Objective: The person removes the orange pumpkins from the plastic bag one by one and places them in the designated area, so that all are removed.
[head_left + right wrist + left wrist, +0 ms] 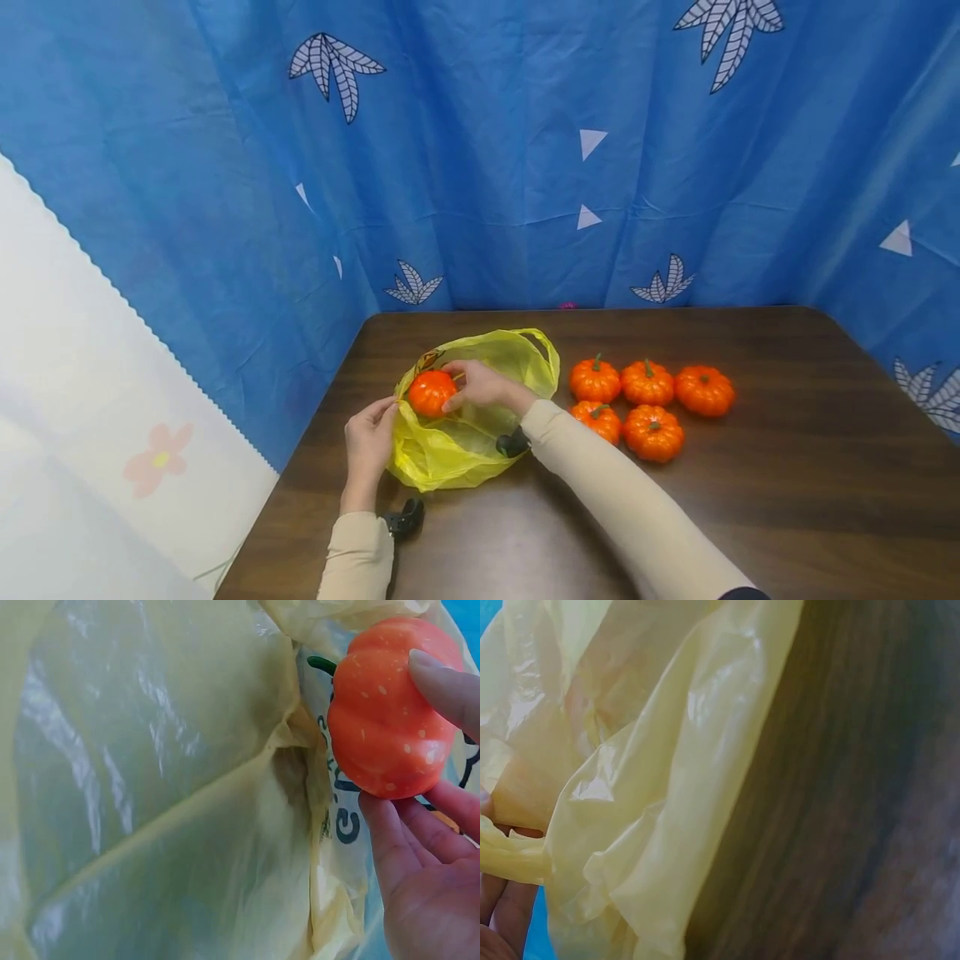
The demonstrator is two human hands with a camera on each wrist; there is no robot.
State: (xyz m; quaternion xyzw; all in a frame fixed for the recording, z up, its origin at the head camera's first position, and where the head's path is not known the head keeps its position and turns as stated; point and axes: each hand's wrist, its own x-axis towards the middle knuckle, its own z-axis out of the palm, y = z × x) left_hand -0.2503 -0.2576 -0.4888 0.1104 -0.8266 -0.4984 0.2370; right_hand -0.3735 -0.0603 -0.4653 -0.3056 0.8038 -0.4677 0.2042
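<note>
A yellow plastic bag [450, 462] lies spread with its mouth open on the table's left half. At its left edge my left hand [369, 442] pinches the rim; in the left wrist view a twisted strip of the bag [514, 855] passes over the fingers [514, 911]. My right hand [483, 387] reaches over the bag's mouth and grips a small orange pumpkin [431, 393]. The right wrist view shows the thumb [442, 686] on one side of this pumpkin [390, 712] and fingers under the other, its green stem pointing away from the palm.
Right of the bag sit several more orange pumpkins [654, 433] in two rows, the right forearm passing close by them. Brown wooden table [795, 467] extends to the right. A blue patterned curtain [510, 167] hangs behind, and a white cloth [90, 433] is at the left.
</note>
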